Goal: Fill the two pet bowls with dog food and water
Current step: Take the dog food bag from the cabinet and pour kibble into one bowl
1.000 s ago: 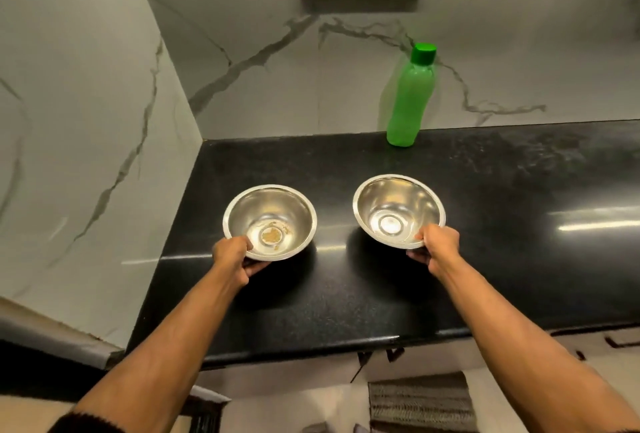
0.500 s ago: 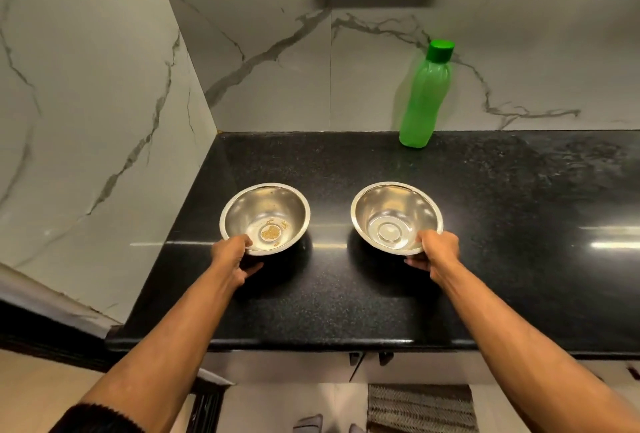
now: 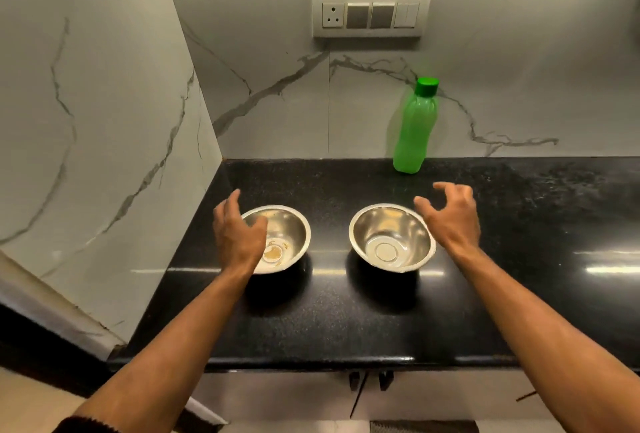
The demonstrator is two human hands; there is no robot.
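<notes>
A person stands at a black stone counter (image 3: pixel 346 321) set into a corner of marble-veined wall, both bare arms stretched over two steel pet bowls that sit side by side near the middle of the slab. At far left, the left hand (image 3: pixel 235 235) hangs above the near left rim of the left bowl (image 3: pixel 287 231), fingers loosely spread and holding nothing; whether it brushes the rim cannot be told. That bowl is empty but for a brownish smear of residue at its bottom. Just beside it, with a strip of bare counter between them, the right bowl (image 3: pixel 391 242) stands clean and dry, its base catching the light. The right hand (image 3: pixel 450 221) floats over that bowl's far right edge, fingers splayed and slightly hooked, gripping nothing. Behind and to the right, well apart from both bowls, a green bottle (image 3: pixel 414 127) with a green cap screwed on stands upright against the back wall, below a switch panel (image 3: pixel 370 13). No dog food or its container shows anywhere in view.

By the look of things the job has barely begun: the bowls are placed, but neither holds food nor water. The bottle, presumably the water source, is capped and untouched, and the food has yet to be fetched.
</notes>
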